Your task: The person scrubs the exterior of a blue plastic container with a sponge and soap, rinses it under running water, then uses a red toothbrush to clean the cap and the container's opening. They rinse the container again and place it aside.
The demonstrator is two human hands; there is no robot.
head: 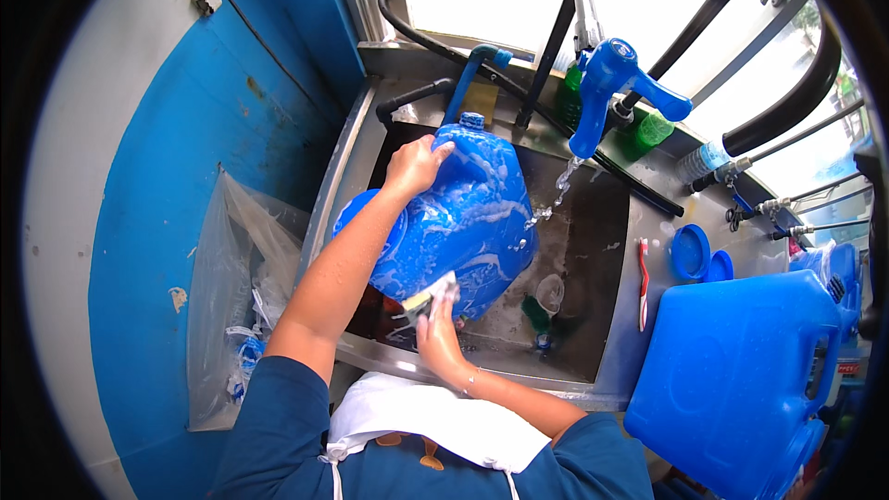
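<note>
A blue plastic jug (479, 215), streaked with white suds, is tilted in the stainless steel sink (611, 333). My left hand (415, 165) grips its upper left edge, close to the small ribbed neck (472, 122). A round blue lid or collar (358, 212) shows partly behind my left forearm. Against the jug's lower side, my right hand (439, 344) presses a soapy sponge (429, 294); its outline is slightly blurred. Water (564, 184) runs down from the blue-handled tap (611, 76) and meets the jug's right side.
A second large blue jug (729, 361) stands at the right. On the counter lie a red and white toothbrush (643, 285) and blue caps (690, 251). A green brush (536, 312) rests in the sink. Black hose (646, 194) crosses the back; a clear plastic bag (215, 319) hangs left.
</note>
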